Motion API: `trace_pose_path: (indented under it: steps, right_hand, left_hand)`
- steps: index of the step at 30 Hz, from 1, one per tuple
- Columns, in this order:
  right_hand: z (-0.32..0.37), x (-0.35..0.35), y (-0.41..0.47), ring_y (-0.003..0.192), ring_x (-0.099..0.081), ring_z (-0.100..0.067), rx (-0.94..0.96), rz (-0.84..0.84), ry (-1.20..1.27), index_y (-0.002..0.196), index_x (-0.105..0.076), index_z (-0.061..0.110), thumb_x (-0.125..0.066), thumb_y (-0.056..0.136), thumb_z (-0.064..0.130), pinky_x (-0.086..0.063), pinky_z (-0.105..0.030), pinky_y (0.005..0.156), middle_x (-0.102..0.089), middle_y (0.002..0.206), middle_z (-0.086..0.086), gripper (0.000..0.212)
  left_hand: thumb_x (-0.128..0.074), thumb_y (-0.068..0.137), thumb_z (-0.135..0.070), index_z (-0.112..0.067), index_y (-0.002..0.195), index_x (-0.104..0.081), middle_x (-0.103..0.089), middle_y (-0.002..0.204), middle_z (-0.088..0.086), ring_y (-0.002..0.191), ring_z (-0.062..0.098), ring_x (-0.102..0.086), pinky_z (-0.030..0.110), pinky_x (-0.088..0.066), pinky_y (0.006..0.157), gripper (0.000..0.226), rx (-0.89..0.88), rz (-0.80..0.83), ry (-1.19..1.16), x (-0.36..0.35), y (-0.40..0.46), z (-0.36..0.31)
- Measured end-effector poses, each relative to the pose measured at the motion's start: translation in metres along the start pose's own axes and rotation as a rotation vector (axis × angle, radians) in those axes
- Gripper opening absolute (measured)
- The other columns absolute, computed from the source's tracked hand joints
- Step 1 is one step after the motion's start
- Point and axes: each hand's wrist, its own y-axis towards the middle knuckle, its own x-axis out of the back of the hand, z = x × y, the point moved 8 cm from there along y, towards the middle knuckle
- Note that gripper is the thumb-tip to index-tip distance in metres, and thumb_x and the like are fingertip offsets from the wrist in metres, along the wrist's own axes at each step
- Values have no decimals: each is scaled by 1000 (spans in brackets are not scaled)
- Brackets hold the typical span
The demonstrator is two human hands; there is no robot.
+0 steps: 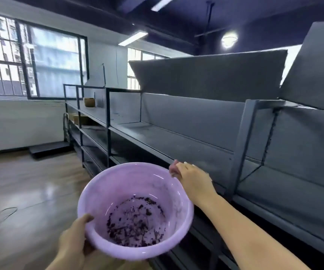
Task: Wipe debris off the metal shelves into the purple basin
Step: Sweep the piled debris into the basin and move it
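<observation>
My left hand (pixel 73 238) grips the near rim of the purple basin (pixel 106 184), thumb over the edge, and holds it in the air beside the shelving. Dark crumbly debris (pixel 135 223) lies scattered on the basin's bottom. My right hand (pixel 193 179) hovers at the basin's far rim, just in front of the edge of the grey metal shelf (pixel 169 141). Its fingers are curled round a small pink cloth (pixel 173 168) that pokes out past the knuckles. The shelf surface looks dusty, with faint specks.
The long metal shelving unit runs from the right foreground to the far wall, with dark uprights (pixel 243 145) and lower tiers under the basin. A small brown pot (pixel 89 102) stands on the far shelf. Wooden floor (pixel 24 191) spreads to the left, and barred windows line the back wall.
</observation>
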Motion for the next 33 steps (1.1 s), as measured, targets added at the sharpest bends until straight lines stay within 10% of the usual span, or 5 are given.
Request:
trace_pose_path:
  steps: [15, 23, 33]
  right_hand:
    - [-140, 123, -174, 110, -54, -21, -526, -3, -282, 128, -47, 25, -39, 100, 22, -43, -34, 78, -57, 124, 4, 29]
    - [-203, 171, -253, 112, -51, -18, -672, 18, -387, 129, -46, 27, -34, 102, 27, -43, -32, 83, -55, 127, 8, 30]
    - [-292, 194, -248, 113, -54, -23, -797, -74, -226, 133, -48, 27, -34, 102, 34, -44, -33, 89, -53, 136, 6, 35]
  left_hand:
    - [-62, 79, -19, 1, 114, -59, -66, 106, 26, 89, 42, -66, 48, -57, 63, 40, 156, 627, 154, -177, -130, 28]
    - [-62, 86, -10, -1, 89, -54, -60, 88, 20, 72, 36, -59, 45, -52, 63, 13, 229, 765, 227, -271, -214, 80]
    - [-65, 85, -16, -3, 114, -53, -55, 100, 17, 86, 40, -58, 43, -50, 52, 34, 230, 807, 259, -394, -231, 105]
